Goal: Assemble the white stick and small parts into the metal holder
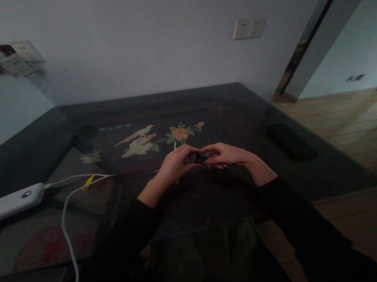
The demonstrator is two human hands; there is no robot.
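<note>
Both hands meet over the table, near its front edge. My left hand (174,166) is closed, its thumb and fingers around the left side of a small dark object (199,158). From the right, my right hand (228,153) pinches the same object, its fingers curled. Much of the object is hidden by the fingers, and its kind is too dark and small to make out. A thin white strip (175,146) shows just behind my left hand; part of it is covered by the hand.
The dark glossy table (198,201) bears a bird-and-flower picture (139,144). On the left lies a white power bank (9,205) with a white cable (68,236) and a yellow tag (88,182). A black flat object (290,141) lies right. Wall sockets (249,28) are behind.
</note>
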